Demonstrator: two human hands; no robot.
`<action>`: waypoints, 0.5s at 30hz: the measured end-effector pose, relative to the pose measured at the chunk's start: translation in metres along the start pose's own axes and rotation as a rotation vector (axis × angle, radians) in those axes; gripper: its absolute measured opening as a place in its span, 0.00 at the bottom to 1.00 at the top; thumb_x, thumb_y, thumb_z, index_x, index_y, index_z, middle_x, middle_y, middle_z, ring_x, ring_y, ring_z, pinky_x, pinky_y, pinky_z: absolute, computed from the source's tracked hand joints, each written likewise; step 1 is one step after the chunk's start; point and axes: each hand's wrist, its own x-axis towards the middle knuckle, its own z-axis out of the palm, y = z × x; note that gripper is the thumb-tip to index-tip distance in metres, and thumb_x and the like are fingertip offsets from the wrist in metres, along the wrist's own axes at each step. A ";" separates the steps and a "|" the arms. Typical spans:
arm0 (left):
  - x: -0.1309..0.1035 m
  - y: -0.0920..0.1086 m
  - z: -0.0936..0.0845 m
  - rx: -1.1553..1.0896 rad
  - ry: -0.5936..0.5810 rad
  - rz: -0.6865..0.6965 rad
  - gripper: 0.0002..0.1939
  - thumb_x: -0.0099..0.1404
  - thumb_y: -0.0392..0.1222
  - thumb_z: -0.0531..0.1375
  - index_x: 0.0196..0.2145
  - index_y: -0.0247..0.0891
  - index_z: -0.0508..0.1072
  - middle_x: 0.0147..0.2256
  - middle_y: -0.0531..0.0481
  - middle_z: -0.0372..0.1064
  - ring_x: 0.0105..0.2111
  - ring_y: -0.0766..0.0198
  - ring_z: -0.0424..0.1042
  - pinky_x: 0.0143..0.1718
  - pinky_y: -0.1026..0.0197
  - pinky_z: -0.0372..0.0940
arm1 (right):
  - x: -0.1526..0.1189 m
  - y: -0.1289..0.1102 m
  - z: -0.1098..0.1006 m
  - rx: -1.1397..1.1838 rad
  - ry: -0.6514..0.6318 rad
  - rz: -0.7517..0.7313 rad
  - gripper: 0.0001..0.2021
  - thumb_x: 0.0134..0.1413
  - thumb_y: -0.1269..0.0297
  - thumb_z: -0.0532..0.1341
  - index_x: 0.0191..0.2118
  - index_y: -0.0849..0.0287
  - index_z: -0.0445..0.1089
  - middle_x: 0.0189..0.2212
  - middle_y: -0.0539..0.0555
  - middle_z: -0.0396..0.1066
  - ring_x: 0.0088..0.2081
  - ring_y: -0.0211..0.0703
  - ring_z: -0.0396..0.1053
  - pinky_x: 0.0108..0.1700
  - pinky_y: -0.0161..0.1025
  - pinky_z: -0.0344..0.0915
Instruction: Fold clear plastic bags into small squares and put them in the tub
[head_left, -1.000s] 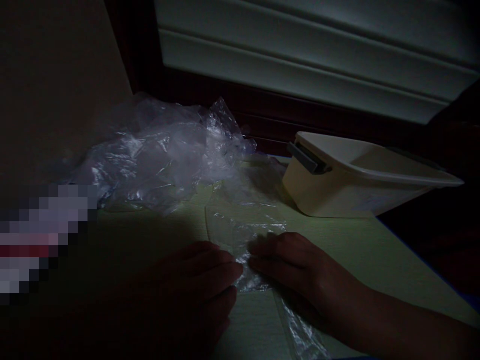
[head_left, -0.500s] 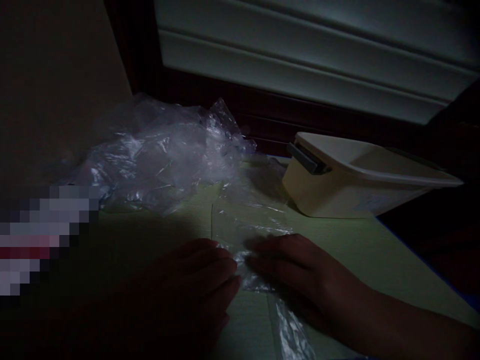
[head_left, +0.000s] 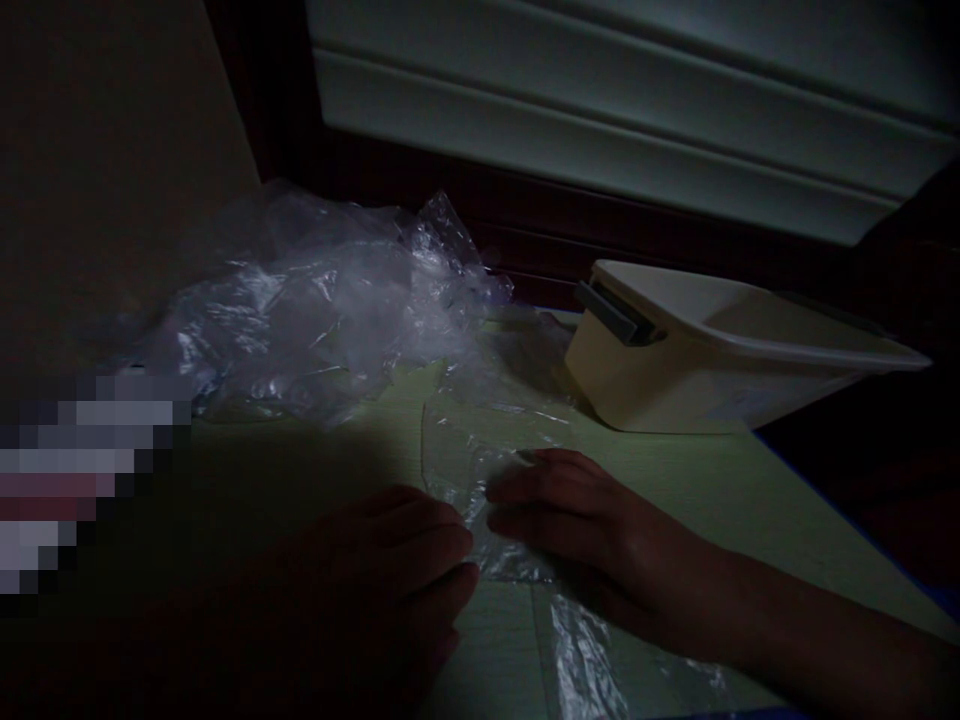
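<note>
A clear plastic bag (head_left: 502, 555) lies flat on the pale green table (head_left: 675, 490) between my two hands. At its left edge is my left hand (head_left: 412, 560), with the fingers curled and pressed together on the plastic. From the right, my right hand (head_left: 577, 510) rests over the bag with its fingers stretched out and slightly apart. Another strip of clear plastic (head_left: 585, 660) lies nearer to me, partly under my right forearm. The scene is dark, and both thumbs are hard to make out.
A heap of crumpled clear plastic bags (head_left: 337, 300) fills the back left of the table. At the back right stands a cream plastic bin (head_left: 645, 390) with a grey handle. A dark frame with pale slats rises behind. Something blurred into blocks lies at far left.
My right hand's fingers have shifted slightly up and spread a little on the bag. More of the plastic shows between my hands. My left hand has barely moved.
</note>
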 end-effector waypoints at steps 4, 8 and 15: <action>0.009 0.002 -0.010 -0.002 0.004 -0.024 0.15 0.72 0.30 0.44 0.36 0.38 0.69 0.34 0.51 0.72 0.35 0.62 0.70 0.41 0.59 0.65 | 0.000 0.010 -0.001 -0.026 0.094 0.046 0.19 0.55 0.82 0.51 0.49 0.66 0.70 0.46 0.64 0.74 0.49 0.51 0.69 0.50 0.53 0.67; 0.011 0.001 -0.013 0.008 -0.042 0.024 0.17 0.73 0.32 0.42 0.32 0.38 0.67 0.34 0.51 0.72 0.33 0.63 0.69 0.39 0.60 0.65 | -0.002 0.014 0.000 -0.023 0.111 0.069 0.19 0.54 0.82 0.51 0.49 0.68 0.70 0.46 0.66 0.73 0.49 0.52 0.70 0.48 0.51 0.69; 0.012 0.002 -0.011 0.046 0.037 -0.038 0.17 0.73 0.32 0.41 0.37 0.38 0.68 0.36 0.50 0.72 0.36 0.62 0.69 0.42 0.60 0.64 | -0.002 0.008 0.004 -0.002 0.082 0.103 0.18 0.58 0.80 0.53 0.52 0.67 0.69 0.49 0.66 0.71 0.51 0.51 0.67 0.51 0.51 0.68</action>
